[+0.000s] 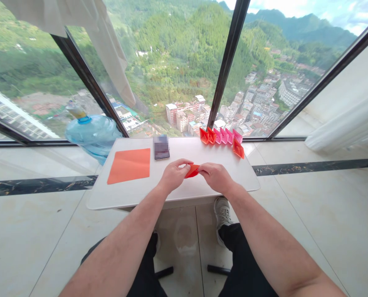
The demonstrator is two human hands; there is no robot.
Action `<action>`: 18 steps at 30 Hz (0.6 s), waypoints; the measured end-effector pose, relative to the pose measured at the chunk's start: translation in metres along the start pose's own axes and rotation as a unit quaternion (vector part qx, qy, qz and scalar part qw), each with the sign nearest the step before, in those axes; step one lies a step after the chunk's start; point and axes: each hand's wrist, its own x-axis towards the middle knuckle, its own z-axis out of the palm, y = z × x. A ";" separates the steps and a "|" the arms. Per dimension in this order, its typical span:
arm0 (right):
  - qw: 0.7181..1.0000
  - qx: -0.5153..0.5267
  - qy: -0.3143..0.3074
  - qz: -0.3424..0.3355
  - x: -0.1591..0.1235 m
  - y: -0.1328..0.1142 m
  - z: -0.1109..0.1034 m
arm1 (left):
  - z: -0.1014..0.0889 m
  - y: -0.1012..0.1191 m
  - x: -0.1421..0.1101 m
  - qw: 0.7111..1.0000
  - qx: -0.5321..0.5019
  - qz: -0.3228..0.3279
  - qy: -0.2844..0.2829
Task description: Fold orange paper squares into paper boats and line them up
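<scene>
Between my two hands is a small piece of folded orange-red paper (192, 170), held just above the white table near its front edge. My left hand (176, 173) pinches its left end between thumb and fingers. The right end is gripped by my right hand (214, 175), fingertips closed on it. Flat on the table to the left lies a stack or sheet of orange paper (130, 166). At the back right stand several folded paper boats in a row, red ones (204, 135) and pink ones (225, 135), with one more red boat (238, 148) in front.
A phone (162, 153), partly blurred, rests at the back of the white table (134, 194). Behind the table's left corner stands a large blue water bottle (92, 134). Tall windows rise beyond the table. My shoe (222, 214) is below the front edge.
</scene>
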 end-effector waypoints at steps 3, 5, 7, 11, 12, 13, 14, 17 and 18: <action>1.000 -0.023 0.009 0.011 0.000 0.001 0.002 | 0.001 -0.003 0.001 0.996 0.046 0.070 0.041; 0.999 -0.022 0.018 0.015 -0.001 0.000 0.002 | 0.002 -0.003 0.002 0.994 0.038 0.084 0.056; 0.999 -0.013 0.028 0.018 -0.001 0.000 0.002 | 0.003 -0.002 0.001 0.996 0.005 0.070 0.055; 0.997 0.016 0.064 0.042 -0.001 -0.003 0.001 | 0.006 -0.002 0.002 0.991 -0.110 0.029 0.065; 0.995 0.024 0.078 0.053 -0.001 -0.005 0.001 | 0.006 -0.002 0.002 0.987 -0.143 0.020 0.073; 0.993 0.033 0.094 0.062 -0.001 -0.006 0.002 | 0.007 -0.003 0.002 0.981 -0.178 0.011 0.080; 0.991 0.044 0.110 0.068 -0.001 -0.008 0.003 | 0.007 -0.003 0.003 0.973 -0.212 0.005 0.088; 0.982 0.072 0.156 0.073 0.000 -0.013 0.006 | 0.006 -0.006 0.004 0.947 -0.304 -0.006 0.099; 0.979 0.078 0.170 0.075 0.001 -0.015 0.007 | 0.006 -0.007 0.004 0.939 -0.330 -0.009 0.099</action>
